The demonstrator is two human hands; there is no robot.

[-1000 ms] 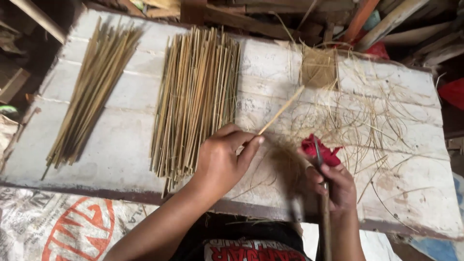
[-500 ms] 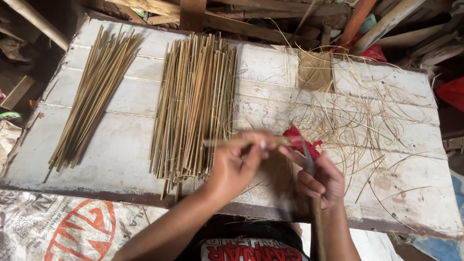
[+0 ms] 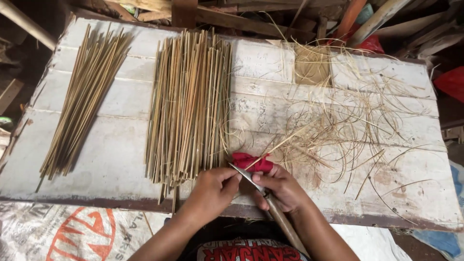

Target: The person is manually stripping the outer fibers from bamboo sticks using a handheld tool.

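Observation:
My left hand [image 3: 214,186] pinches the near end of a thin bamboo stick [image 3: 285,141] that slants up to the right over the white board table [image 3: 121,140]. My right hand [image 3: 280,186] grips a knife [image 3: 263,193] with a wooden handle, its blade pointing up-left against the stick. A red cloth [image 3: 251,162] is wrapped at my right hand's fingers, under the stick. Both hands sit at the table's near edge, just right of the middle bundle of sticks [image 3: 189,104].
A second bundle of bamboo sticks [image 3: 84,99] lies at the left of the table. Curled bamboo shavings [image 3: 348,125] are strewn over the right half. A small wooden block [image 3: 312,65] sits at the back. A printed sack [image 3: 63,232] lies below the near edge.
My left hand has drawn the stick in from the middle of the table to the knife. Both hands have come together at the near edge, with the blade now against the stick.

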